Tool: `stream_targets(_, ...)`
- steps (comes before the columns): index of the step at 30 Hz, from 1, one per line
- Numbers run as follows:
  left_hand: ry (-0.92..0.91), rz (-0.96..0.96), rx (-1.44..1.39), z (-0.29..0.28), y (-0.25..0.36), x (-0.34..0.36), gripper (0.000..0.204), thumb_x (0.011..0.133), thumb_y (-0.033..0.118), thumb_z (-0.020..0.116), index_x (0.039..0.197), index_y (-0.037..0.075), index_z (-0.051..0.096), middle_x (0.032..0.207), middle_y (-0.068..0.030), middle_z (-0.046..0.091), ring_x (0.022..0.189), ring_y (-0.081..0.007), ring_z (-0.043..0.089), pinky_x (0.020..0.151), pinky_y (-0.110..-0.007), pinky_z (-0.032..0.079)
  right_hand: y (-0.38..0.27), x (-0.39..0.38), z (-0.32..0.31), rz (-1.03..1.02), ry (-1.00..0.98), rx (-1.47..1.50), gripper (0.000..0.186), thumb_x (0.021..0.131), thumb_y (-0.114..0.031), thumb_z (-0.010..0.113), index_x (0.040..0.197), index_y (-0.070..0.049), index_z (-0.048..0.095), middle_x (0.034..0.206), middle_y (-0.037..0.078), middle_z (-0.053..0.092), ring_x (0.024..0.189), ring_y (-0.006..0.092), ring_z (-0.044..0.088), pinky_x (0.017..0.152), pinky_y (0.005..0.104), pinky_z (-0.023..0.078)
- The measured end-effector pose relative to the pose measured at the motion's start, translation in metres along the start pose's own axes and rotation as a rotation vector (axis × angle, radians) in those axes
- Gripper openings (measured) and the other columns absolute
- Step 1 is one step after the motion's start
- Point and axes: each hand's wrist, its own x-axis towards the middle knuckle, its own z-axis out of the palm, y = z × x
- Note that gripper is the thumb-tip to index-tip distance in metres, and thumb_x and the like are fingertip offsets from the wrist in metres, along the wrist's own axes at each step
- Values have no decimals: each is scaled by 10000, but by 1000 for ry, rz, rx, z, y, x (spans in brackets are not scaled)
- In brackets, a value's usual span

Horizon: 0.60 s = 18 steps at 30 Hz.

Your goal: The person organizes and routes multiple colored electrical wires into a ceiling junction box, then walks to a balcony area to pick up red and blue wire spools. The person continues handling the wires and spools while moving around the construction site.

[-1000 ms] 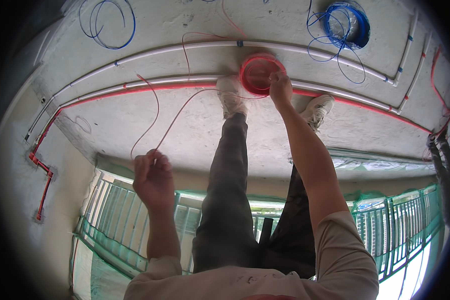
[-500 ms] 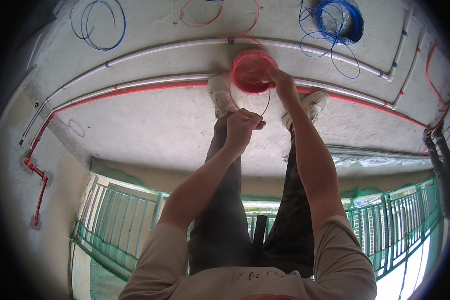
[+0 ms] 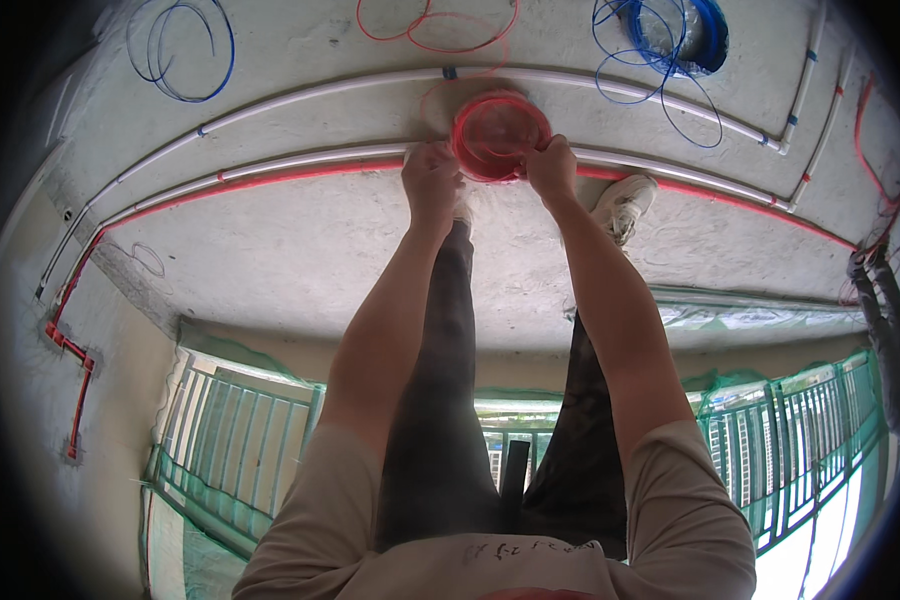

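Note:
A coil of red wire (image 3: 501, 101) is held out low in front of me, above the floor and pipes. My right hand (image 3: 552, 168) grips the lower right of its rim with closed fingers. Against the left side of the coil is my left hand (image 3: 431, 185), its fingers bent in on the red wire, which arcs up and away past the coil. Motion blurs the fingertips a little. Loose loops of red wire (image 3: 465, 47) lie on the floor beyond the coil.
A coil of blue wire (image 3: 712, 40) lies far right, loose blue wire (image 3: 232, 60) far left. White pipes (image 3: 300, 92) and a red pipe (image 3: 300, 177) run across the floor beside my shoe (image 3: 626, 205). Behind my legs stands a railing (image 3: 240, 420) with green netting.
My left hand has moved up and away from me, from below the coil to its left side. My right hand and the coil have shifted slightly left.

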Motion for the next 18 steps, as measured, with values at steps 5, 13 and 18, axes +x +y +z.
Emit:
stream_targets(5,-21,364,603,-5,-56,21,132,930,67,597,821,4,635,767,-210,654,730,-356,678,653,-436,509,-62,-37,-29,-145,-79,-410,334,848,-136,679,1129,34,618,1099,275,709,1082,449,674,936,529,532)
stream_targets(13,-72,340,626,14,-58,20,81,879,65,629,845,1,665,823,-235,676,816,-413,682,712,-484,513,-75,10,-48,100,248,977,608,868,-39,742,1405,-34,458,1365,165,563,948,254,693,819,387,570)
stream_targets(18,-125,399,832,15,-56,43,148,869,111,637,871,-16,715,864,-272,694,863,-434,694,745,-503,534,-51,15,-83,-332,-90,554,287,987,-79,616,1273,-60,638,1184,125,691,1009,230,694,840,371,563)
